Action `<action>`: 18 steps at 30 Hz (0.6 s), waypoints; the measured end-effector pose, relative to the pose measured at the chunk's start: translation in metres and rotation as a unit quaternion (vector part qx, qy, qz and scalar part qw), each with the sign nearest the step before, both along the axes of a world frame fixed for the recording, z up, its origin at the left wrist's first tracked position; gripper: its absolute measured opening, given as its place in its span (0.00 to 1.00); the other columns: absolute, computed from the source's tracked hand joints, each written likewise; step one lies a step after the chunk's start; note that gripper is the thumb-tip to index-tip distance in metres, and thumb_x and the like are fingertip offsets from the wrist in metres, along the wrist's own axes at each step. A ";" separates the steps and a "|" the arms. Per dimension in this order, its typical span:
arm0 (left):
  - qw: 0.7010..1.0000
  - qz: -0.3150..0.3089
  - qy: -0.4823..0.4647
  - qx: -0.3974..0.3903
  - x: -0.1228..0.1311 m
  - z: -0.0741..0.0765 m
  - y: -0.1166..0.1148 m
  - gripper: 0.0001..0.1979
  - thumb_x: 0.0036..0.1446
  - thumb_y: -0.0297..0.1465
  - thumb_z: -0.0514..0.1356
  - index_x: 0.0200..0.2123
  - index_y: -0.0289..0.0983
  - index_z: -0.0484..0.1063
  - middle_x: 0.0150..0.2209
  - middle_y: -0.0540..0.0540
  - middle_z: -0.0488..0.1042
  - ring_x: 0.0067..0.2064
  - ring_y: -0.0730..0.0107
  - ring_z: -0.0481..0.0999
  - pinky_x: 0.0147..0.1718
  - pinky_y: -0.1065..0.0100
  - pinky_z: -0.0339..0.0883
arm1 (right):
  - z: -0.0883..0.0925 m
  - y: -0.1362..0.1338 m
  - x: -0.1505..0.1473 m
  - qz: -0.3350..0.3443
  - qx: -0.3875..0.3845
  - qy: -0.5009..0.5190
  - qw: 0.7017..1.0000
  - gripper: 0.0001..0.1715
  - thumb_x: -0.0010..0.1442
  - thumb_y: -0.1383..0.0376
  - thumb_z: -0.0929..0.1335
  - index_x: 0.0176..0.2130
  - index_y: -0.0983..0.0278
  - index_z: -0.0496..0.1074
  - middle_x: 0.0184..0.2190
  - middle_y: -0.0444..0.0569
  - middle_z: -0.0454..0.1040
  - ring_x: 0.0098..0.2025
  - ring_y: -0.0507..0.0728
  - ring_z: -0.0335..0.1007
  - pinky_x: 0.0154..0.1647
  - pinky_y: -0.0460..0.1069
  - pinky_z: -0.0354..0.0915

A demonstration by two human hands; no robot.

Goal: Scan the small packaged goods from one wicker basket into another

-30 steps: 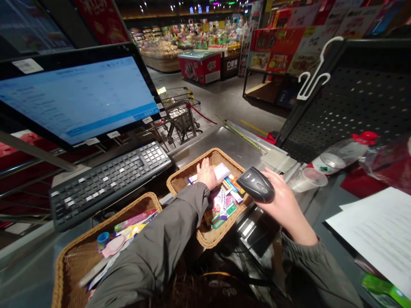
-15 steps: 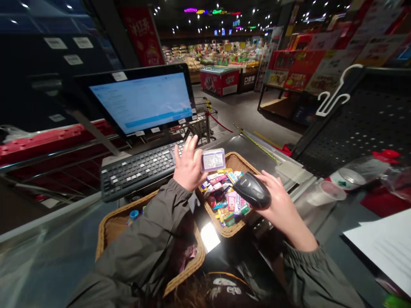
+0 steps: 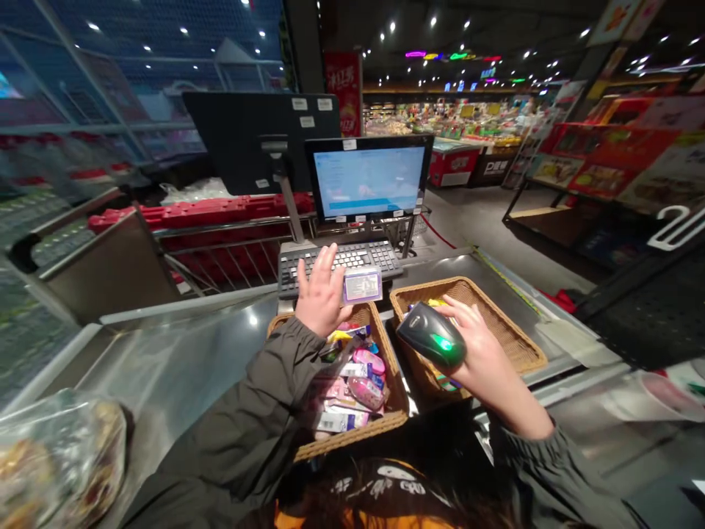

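Observation:
My left hand (image 3: 319,295) pinches a small flat purple-edged pack (image 3: 362,285), its labelled side facing me. The hand is over the far end of the left wicker basket (image 3: 397,419), in front of the keyboard (image 3: 352,257). Pink packets and other small goods (image 3: 366,393) fill that basket. A black barcode scanner (image 3: 429,334) sits in my right hand (image 3: 487,360), a green light glowing on its top and its front end pointing toward the pack. Beneath it stands the right wicker basket (image 3: 496,312), whose small goods are mostly hidden by the scanner and hand.
Behind the keyboard stands a lit monitor (image 3: 370,180), with the dark back of another screen (image 3: 258,143) to its left. A clear bag of food (image 3: 66,455) lies at the near left of the metal counter (image 3: 203,367). A white hanger (image 3: 680,228) hangs at right.
My view has swung left, showing more of the counter and left basket. The scanner's green light has come on. Both hands keep hold of the pack and scanner.

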State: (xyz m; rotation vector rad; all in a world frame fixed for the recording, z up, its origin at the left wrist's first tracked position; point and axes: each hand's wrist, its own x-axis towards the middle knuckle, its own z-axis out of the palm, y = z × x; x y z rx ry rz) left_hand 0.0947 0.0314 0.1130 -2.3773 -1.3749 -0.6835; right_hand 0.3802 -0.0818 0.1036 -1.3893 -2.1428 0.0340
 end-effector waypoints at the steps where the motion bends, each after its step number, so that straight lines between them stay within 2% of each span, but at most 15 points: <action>1: 1.000 0.012 0.001 -0.007 -0.007 0.000 -0.002 0.30 0.51 0.37 0.65 0.56 0.35 0.65 0.72 0.29 0.45 0.73 0.43 0.45 0.68 0.38 0.30 | 0.001 0.001 -0.004 0.004 0.002 0.000 1.000 0.20 0.57 0.60 0.68 0.49 0.62 0.73 0.54 0.60 0.73 0.65 0.76 0.59 0.63 0.80 0.50; 7: 0.998 0.053 -0.003 -0.016 -0.036 0.002 -0.012 0.32 0.49 0.36 0.66 0.57 0.37 0.64 0.73 0.32 0.44 0.73 0.43 0.44 0.69 0.39 0.28 | 0.006 0.003 -0.024 0.018 0.007 0.003 1.000 0.24 0.53 0.63 0.68 0.51 0.61 0.71 0.56 0.58 0.72 0.66 0.74 0.59 0.64 0.78 0.50; 11: 0.997 0.068 -0.002 -0.034 -0.045 0.004 -0.017 0.31 0.50 0.36 0.66 0.56 0.36 0.65 0.73 0.31 0.44 0.73 0.44 0.45 0.69 0.38 0.29 | 0.010 0.003 -0.030 0.031 0.011 0.007 0.999 0.21 0.55 0.63 0.68 0.49 0.60 0.73 0.55 0.58 0.73 0.66 0.73 0.59 0.64 0.76 0.53; 14: 0.997 0.066 0.001 -0.037 -0.049 0.000 -0.019 0.30 0.50 0.37 0.66 0.56 0.35 0.66 0.73 0.31 0.44 0.73 0.43 0.45 0.69 0.38 0.29 | 0.011 0.002 -0.031 0.035 0.015 0.008 0.999 0.19 0.55 0.63 0.68 0.48 0.61 0.74 0.55 0.58 0.73 0.65 0.73 0.59 0.63 0.76 0.54; 18: 0.997 0.058 0.017 -0.044 -0.053 -0.008 -0.019 0.30 0.50 0.38 0.66 0.55 0.33 0.67 0.72 0.31 0.44 0.73 0.43 0.46 0.68 0.37 0.31 | 0.009 0.003 -0.030 0.026 0.010 0.009 1.000 0.19 0.54 0.63 0.68 0.47 0.61 0.74 0.55 0.58 0.73 0.65 0.74 0.59 0.63 0.78 0.51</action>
